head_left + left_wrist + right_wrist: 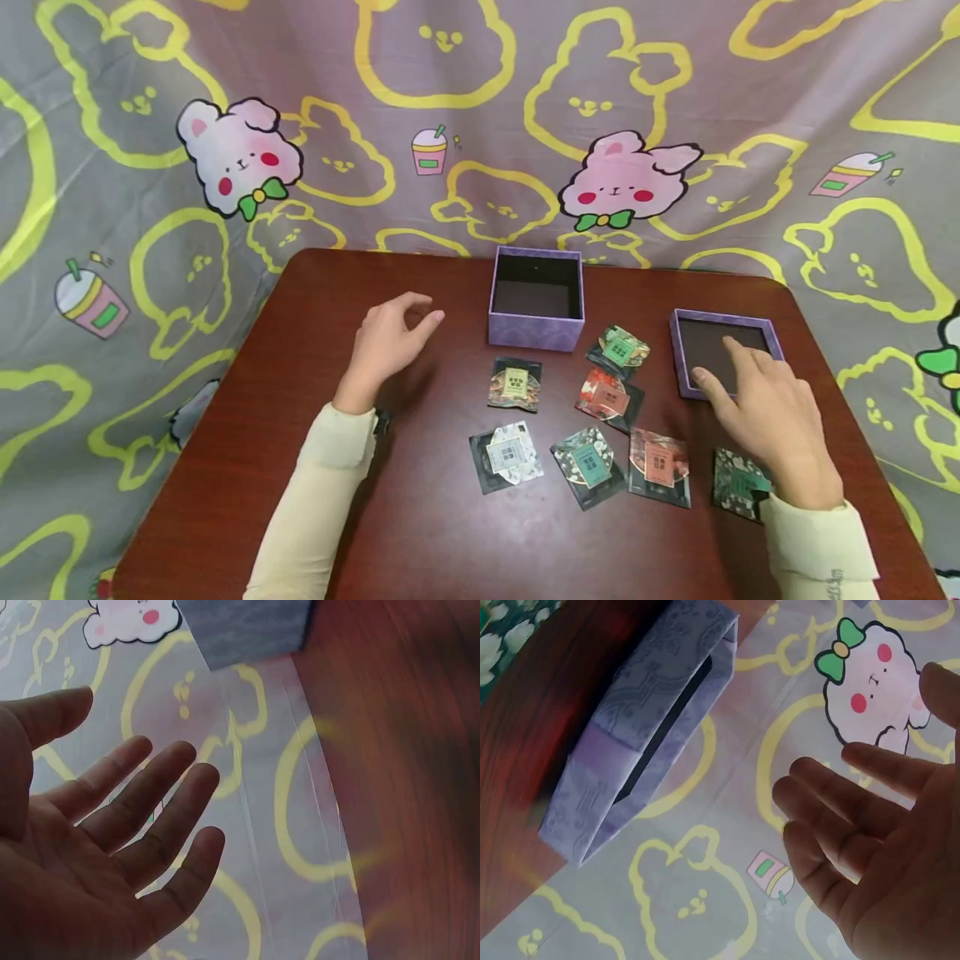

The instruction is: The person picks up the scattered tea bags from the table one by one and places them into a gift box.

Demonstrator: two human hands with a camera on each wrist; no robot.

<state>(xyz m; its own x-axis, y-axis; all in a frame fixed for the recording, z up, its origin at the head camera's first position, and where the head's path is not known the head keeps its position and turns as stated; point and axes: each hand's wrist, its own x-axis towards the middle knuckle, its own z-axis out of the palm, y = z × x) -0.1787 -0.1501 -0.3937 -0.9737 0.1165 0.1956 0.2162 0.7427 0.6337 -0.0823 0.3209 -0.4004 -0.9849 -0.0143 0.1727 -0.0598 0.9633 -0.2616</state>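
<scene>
My left hand (390, 342) is held over the left part of the table, fingers relaxed and holding nothing. In the left wrist view its palm (82, 877) faces the camera with fingers spread. To its right stands a deep purple box (536, 332), open at the top with a dark inside. My right hand (776, 408) overlaps the shallow purple box lid (693, 358) in the head view, with nothing in its grasp. The right wrist view shows the lid (652, 690) beside the loosely bent fingers. A dark green sachet (738, 483) lies partly behind the right wrist.
Several flat printed sachets lie in front of the deep box, among them a tan one (514, 385), a white one (507, 457), a teal one (591, 467) and a red one (660, 467). A patterned cloth (480, 125) hangs behind the brown table (450, 533).
</scene>
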